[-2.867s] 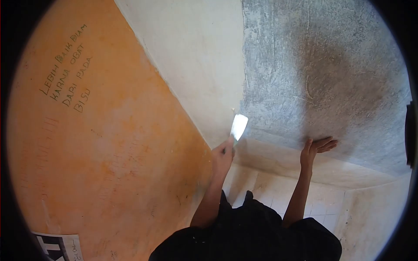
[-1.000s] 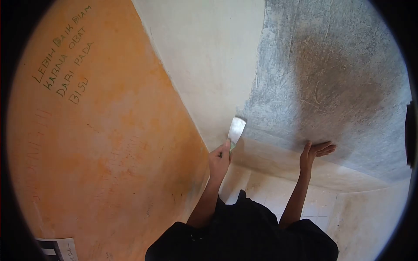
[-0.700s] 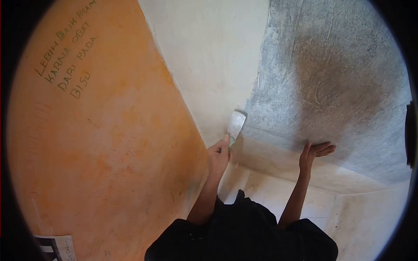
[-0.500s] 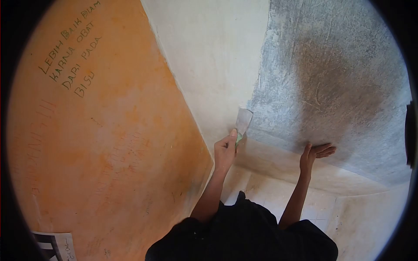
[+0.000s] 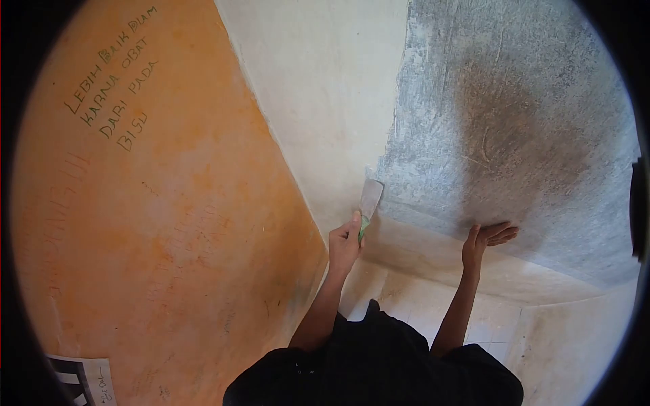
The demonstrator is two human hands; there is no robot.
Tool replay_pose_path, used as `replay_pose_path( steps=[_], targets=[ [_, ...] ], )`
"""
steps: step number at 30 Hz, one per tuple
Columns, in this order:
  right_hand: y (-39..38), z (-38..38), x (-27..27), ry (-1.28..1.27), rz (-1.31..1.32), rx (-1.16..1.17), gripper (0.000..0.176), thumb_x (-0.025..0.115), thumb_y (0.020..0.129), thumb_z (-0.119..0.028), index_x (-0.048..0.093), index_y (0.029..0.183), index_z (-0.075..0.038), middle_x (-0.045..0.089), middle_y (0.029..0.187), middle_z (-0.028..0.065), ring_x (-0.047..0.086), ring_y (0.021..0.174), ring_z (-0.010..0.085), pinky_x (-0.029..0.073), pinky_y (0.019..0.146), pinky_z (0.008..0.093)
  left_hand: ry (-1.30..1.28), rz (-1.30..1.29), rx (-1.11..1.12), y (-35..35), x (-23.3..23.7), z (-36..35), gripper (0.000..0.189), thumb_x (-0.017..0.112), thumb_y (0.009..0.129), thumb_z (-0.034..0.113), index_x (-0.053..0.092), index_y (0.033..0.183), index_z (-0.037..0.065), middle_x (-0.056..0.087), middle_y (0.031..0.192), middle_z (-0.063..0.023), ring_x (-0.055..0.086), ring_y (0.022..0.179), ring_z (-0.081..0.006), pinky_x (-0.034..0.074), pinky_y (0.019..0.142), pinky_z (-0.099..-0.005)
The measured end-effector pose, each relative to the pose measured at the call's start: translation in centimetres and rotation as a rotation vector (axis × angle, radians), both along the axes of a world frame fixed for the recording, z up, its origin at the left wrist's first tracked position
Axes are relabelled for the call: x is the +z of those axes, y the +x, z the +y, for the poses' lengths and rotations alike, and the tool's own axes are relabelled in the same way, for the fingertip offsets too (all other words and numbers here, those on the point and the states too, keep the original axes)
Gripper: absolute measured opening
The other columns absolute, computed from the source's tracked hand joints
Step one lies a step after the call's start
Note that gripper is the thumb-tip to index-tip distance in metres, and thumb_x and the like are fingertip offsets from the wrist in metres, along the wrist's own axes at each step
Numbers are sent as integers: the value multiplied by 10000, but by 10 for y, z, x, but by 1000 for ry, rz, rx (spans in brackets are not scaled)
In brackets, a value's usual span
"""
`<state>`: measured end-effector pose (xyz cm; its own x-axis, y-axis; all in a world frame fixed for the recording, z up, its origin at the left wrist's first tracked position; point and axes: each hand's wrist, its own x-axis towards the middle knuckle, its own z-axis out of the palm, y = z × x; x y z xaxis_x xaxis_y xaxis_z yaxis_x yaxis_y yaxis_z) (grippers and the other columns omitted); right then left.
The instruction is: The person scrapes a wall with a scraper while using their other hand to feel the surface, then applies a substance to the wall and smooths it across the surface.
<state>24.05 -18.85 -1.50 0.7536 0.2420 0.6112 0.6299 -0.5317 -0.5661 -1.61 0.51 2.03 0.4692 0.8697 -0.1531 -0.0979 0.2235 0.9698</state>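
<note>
A putty knife [image 5: 372, 194] with a broad metal blade and a green handle is in my left hand [image 5: 345, 247]. My thumb lies along the handle, and the blade is at the wall, by the boundary between the pale painted area [image 5: 318, 88] and the rough grey area [image 5: 433, 135]. A small grey mark shows just above the blade tip. To the right, my right hand [image 5: 482, 240] appears flat against the lower part of the grey area, its fingers stretched out and holding nothing.
An orange wall [image 5: 169, 203] with green and red handwriting meets the pale wall at a corner on the left. A black-and-white paper [image 5: 84, 379] is at lower left. Light tiles [image 5: 413, 298] lie below the wall. A dark object [image 5: 636, 210] stands at the right edge.
My left hand and the putty knife have shifted slightly down and left along the boundary. My right hand keeps its place on the wall. The view has moved a little.
</note>
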Motion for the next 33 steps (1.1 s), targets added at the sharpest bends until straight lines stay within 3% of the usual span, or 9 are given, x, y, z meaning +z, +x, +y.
replay_pose_path(
  steps=[5, 7, 14, 16, 17, 22, 24, 27, 33],
  targets=[
    [-5, 1, 8, 6, 27, 27, 946, 329, 993, -605, -222, 1503, -28, -311, 1545, 244, -309, 1417, 428, -175, 1122, 582, -88, -75, 0, 12, 18, -1, 568, 528, 1007, 450, 528, 585, 69, 454, 500, 20, 399, 389, -68, 287, 379, -238],
    [1, -4, 0, -27, 34, 15, 948, 333, 993, -603, -225, 1502, -30, -323, 1541, 241, -319, 1414, 423, -173, 1126, 575, -49, -33, -21, 3, -2, 1, 509, 483, 1018, 470, 717, 1050, 19, 457, 536, 25, 333, 385, -42, 240, 354, -223],
    [-10, 1, 4, 5, 63, 27, 971, 343, 984, -623, -229, 1503, -36, -319, 1542, 244, -322, 1414, 419, -176, 1117, 589, -139, -24, -37, 0, 2, -5, 499, 485, 1019, 464, 714, 1025, 20, 475, 541, 24, 349, 382, -42, 246, 353, -217],
    [-1, 5, -3, 2, -41, -36, 967, 347, 983, -626, -214, 1510, -41, -298, 1556, 232, -290, 1434, 405, -141, 1128, 595, -78, -34, -51, -1, 11, -3, 544, 506, 1015, 445, 532, 621, 71, 468, 511, 14, 403, 399, -61, 284, 372, -243],
    [-3, 8, 3, 7, -45, -31, 967, 347, 983, -626, -214, 1510, -41, -298, 1556, 232, -290, 1434, 405, -141, 1128, 595, -73, -38, -47, 1, 15, 1, 544, 506, 1015, 445, 532, 621, 71, 468, 511, 14, 403, 399, -61, 284, 372, -243],
    [-60, 36, 17, 224, -177, -129, 834, 424, 990, -564, 135, 1538, -5, 4, 1594, 246, 7, 1482, 408, 90, 1151, 604, -21, -75, -99, 9, 21, 7, 450, 469, 1036, 419, 564, 779, 61, 482, 556, 12, 422, 425, -67, 309, 395, -233],
    [-90, 52, -1, 194, -217, 145, 703, 492, 991, -477, 305, 1480, -9, 214, 1533, 247, 181, 1437, 407, 175, 1145, 557, 7, -137, -108, 14, 21, 1, 388, 449, 1045, 402, 544, 880, 64, 506, 618, 2, 431, 442, -68, 319, 401, -235],
    [-149, 89, 3, 153, 161, 817, 550, 540, 991, -309, 394, 1408, 19, 447, 1372, 200, 377, 1349, 328, 340, 1091, 459, 1, -229, -94, 14, 8, -8, 311, 414, 1059, 368, 486, 1033, 67, 540, 741, -22, 456, 494, -71, 349, 419, -240],
    [-186, 140, 2, 295, 907, 795, 367, 464, 1042, -238, 501, 1280, 38, 586, 1184, 139, 550, 1144, 214, 439, 966, 327, 459, -90, -2, 14, -26, 12, 272, 424, 1060, 291, 481, 1012, 30, 563, 845, -61, 533, 687, -124, 475, 618, -302]
  ],
)
